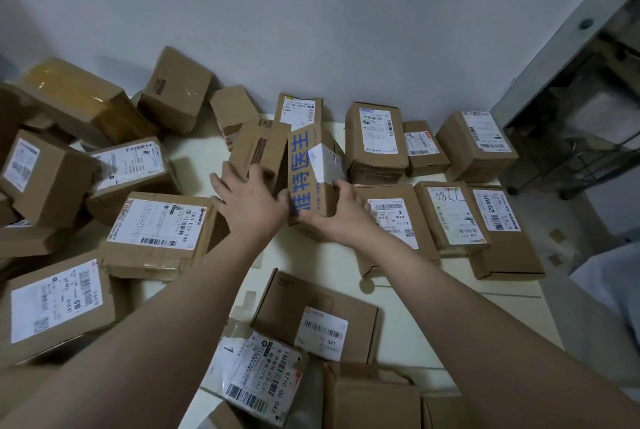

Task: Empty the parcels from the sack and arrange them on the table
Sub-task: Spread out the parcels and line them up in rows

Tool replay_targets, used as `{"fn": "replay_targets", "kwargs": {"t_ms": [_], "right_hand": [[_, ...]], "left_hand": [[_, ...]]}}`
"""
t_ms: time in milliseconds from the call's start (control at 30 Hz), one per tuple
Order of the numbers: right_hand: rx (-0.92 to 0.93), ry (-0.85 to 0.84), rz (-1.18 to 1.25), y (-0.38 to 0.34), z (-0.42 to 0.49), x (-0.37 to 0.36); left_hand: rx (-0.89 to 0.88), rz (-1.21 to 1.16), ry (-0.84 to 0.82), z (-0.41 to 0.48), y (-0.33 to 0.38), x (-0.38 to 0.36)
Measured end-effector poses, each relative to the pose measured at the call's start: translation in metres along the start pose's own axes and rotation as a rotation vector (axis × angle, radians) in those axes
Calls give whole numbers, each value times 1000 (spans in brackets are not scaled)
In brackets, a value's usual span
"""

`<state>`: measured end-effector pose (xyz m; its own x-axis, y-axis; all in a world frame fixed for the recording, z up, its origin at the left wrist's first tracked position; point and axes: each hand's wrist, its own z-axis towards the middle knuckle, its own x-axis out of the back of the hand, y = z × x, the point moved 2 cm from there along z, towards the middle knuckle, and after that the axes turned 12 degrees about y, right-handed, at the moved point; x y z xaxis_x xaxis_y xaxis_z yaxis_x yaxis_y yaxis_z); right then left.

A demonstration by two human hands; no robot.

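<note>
Gripping blue-lettered box (311, 165) in right hand (341, 208), at centre of surface (433, 324); pressing left hand (249, 198) flat on plain box (254, 146) alongside. Reading "500 E72 048" left, "G710 00 042" near, handwritten "08LL" right. Counting three labelled boxes (450, 220) rowed right.

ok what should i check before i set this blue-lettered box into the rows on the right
1. Right hand grips the blue-lettered box: ok, thumb on its near face, fingers round its right side.
2. Left hand free: not ok, it rests on the plain brown box.
3. Bare spot on the table: ok, just in front of the flat labelled box.
4. Label facing up like the rows: cannot tell, its white label wraps over an edge.
</note>
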<state>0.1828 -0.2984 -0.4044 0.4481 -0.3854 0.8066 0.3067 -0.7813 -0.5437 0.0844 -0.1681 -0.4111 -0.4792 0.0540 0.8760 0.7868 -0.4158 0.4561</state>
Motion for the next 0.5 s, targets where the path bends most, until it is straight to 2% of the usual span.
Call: {"fn": "replay_targets", "kwargs": {"t_ms": [133, 233, 300, 400, 500], "right_hand": [[-21, -25, 87, -6, -4, -7], [-17, -88, 123, -13, -11, -22], [-33, -71, 119, -16, -15, -32], [-3, -34, -130, -18, -24, -40], [85, 87, -252, -16, -31, -36]], "left_hand": [[-40, 57, 57, 0, -9, 5], [32, 121, 83, -7, -15, 9], [79, 179, 72, -12, -20, 14], [87, 226, 110, -17, -24, 22], [-119, 154, 183, -21, -17, 26]]}}
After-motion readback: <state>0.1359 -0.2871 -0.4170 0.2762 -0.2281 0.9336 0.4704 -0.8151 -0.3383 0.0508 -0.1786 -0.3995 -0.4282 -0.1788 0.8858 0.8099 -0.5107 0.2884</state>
